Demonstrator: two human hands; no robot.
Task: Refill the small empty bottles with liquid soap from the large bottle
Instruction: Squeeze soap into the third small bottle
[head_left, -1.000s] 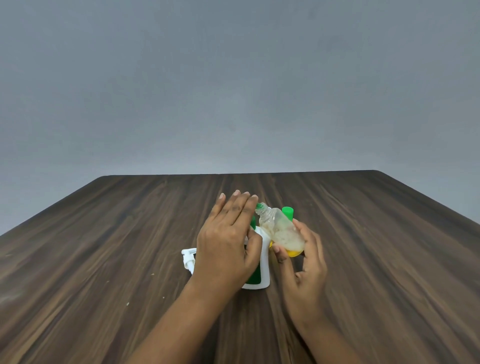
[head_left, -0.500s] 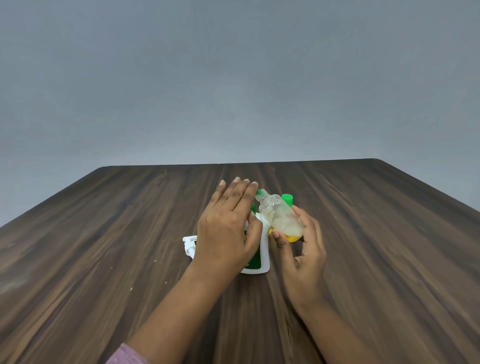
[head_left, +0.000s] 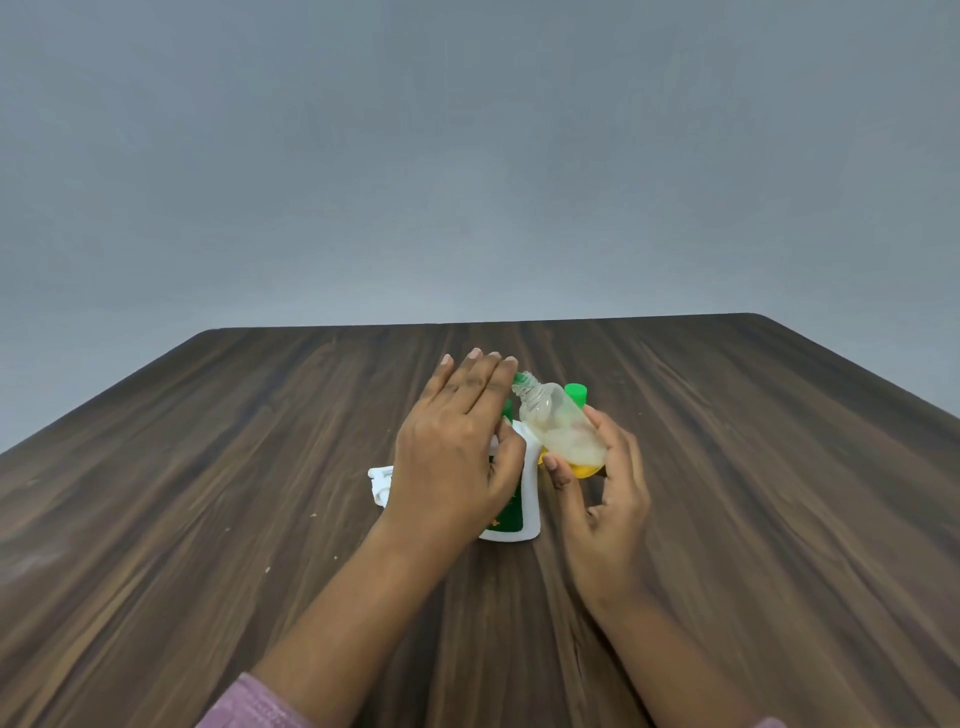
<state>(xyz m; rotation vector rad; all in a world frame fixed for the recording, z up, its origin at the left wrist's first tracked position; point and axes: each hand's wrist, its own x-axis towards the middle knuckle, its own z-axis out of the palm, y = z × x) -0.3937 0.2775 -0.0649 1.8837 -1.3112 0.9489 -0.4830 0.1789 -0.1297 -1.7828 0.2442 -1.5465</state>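
My left hand (head_left: 457, 457) lies over the large white bottle with a green label (head_left: 519, 512), which stands on the table; the thumb wraps its right side and the fingers stretch forward over its top. My right hand (head_left: 602, 499) holds a small clear bottle (head_left: 561, 431) tilted, its open neck pointing up and left toward my left fingertips. Pale yellow liquid sits in its lower end. The large bottle's top is hidden by my left hand.
A white pump head (head_left: 380, 480) lies on the dark wooden table (head_left: 208, 493) just left of the large bottle. A green cap (head_left: 575, 393) stands behind the small bottle. Bits of green show by my left fingertips (head_left: 517, 378).
Both hands and the bottles keep almost the same pose. The view has shifted slightly, and a pink sleeve shows at the bottom edge.
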